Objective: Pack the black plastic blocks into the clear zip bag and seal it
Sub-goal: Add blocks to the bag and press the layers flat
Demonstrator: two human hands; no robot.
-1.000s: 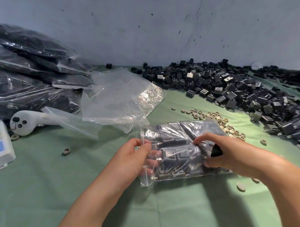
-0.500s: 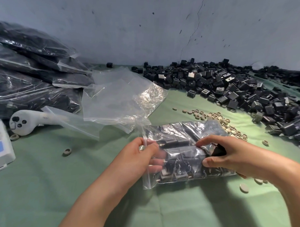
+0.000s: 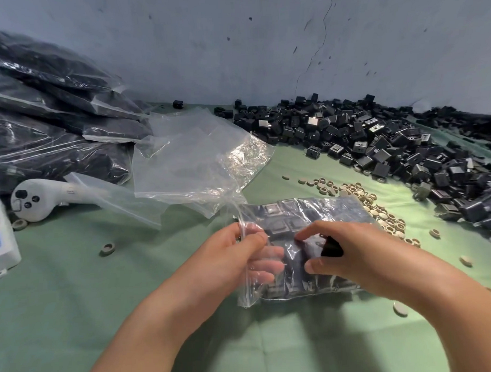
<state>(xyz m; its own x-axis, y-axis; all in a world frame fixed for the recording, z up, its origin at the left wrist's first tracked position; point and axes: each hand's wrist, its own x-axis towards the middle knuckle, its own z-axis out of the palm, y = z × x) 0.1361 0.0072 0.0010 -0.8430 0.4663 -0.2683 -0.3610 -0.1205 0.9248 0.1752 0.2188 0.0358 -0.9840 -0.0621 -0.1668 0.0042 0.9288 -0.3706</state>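
A clear zip bag (image 3: 318,219) filled with black plastic blocks lies on the green cloth in front of me. My left hand (image 3: 235,258) pinches the bag's left edge, fingers tucked behind the plastic. Beside it, my right hand (image 3: 349,251) presses down on top of the bag, thumb and fingers gripping the plastic, with a dark block showing under the palm. A large heap of loose black blocks (image 3: 376,142) spreads across the back right of the table.
Empty clear bags (image 3: 193,159) lie behind the filled one. Sealed bags of black parts (image 3: 47,123) are stacked at the left. A white handheld device (image 3: 41,195) and a white box (image 3: 1,239) sit at the left edge. Small beige rings (image 3: 373,203) are scattered right of the bag.
My right hand slid left along the bag toward my left hand, and the two hands now sit closer together. The bag shifted slightly under them.
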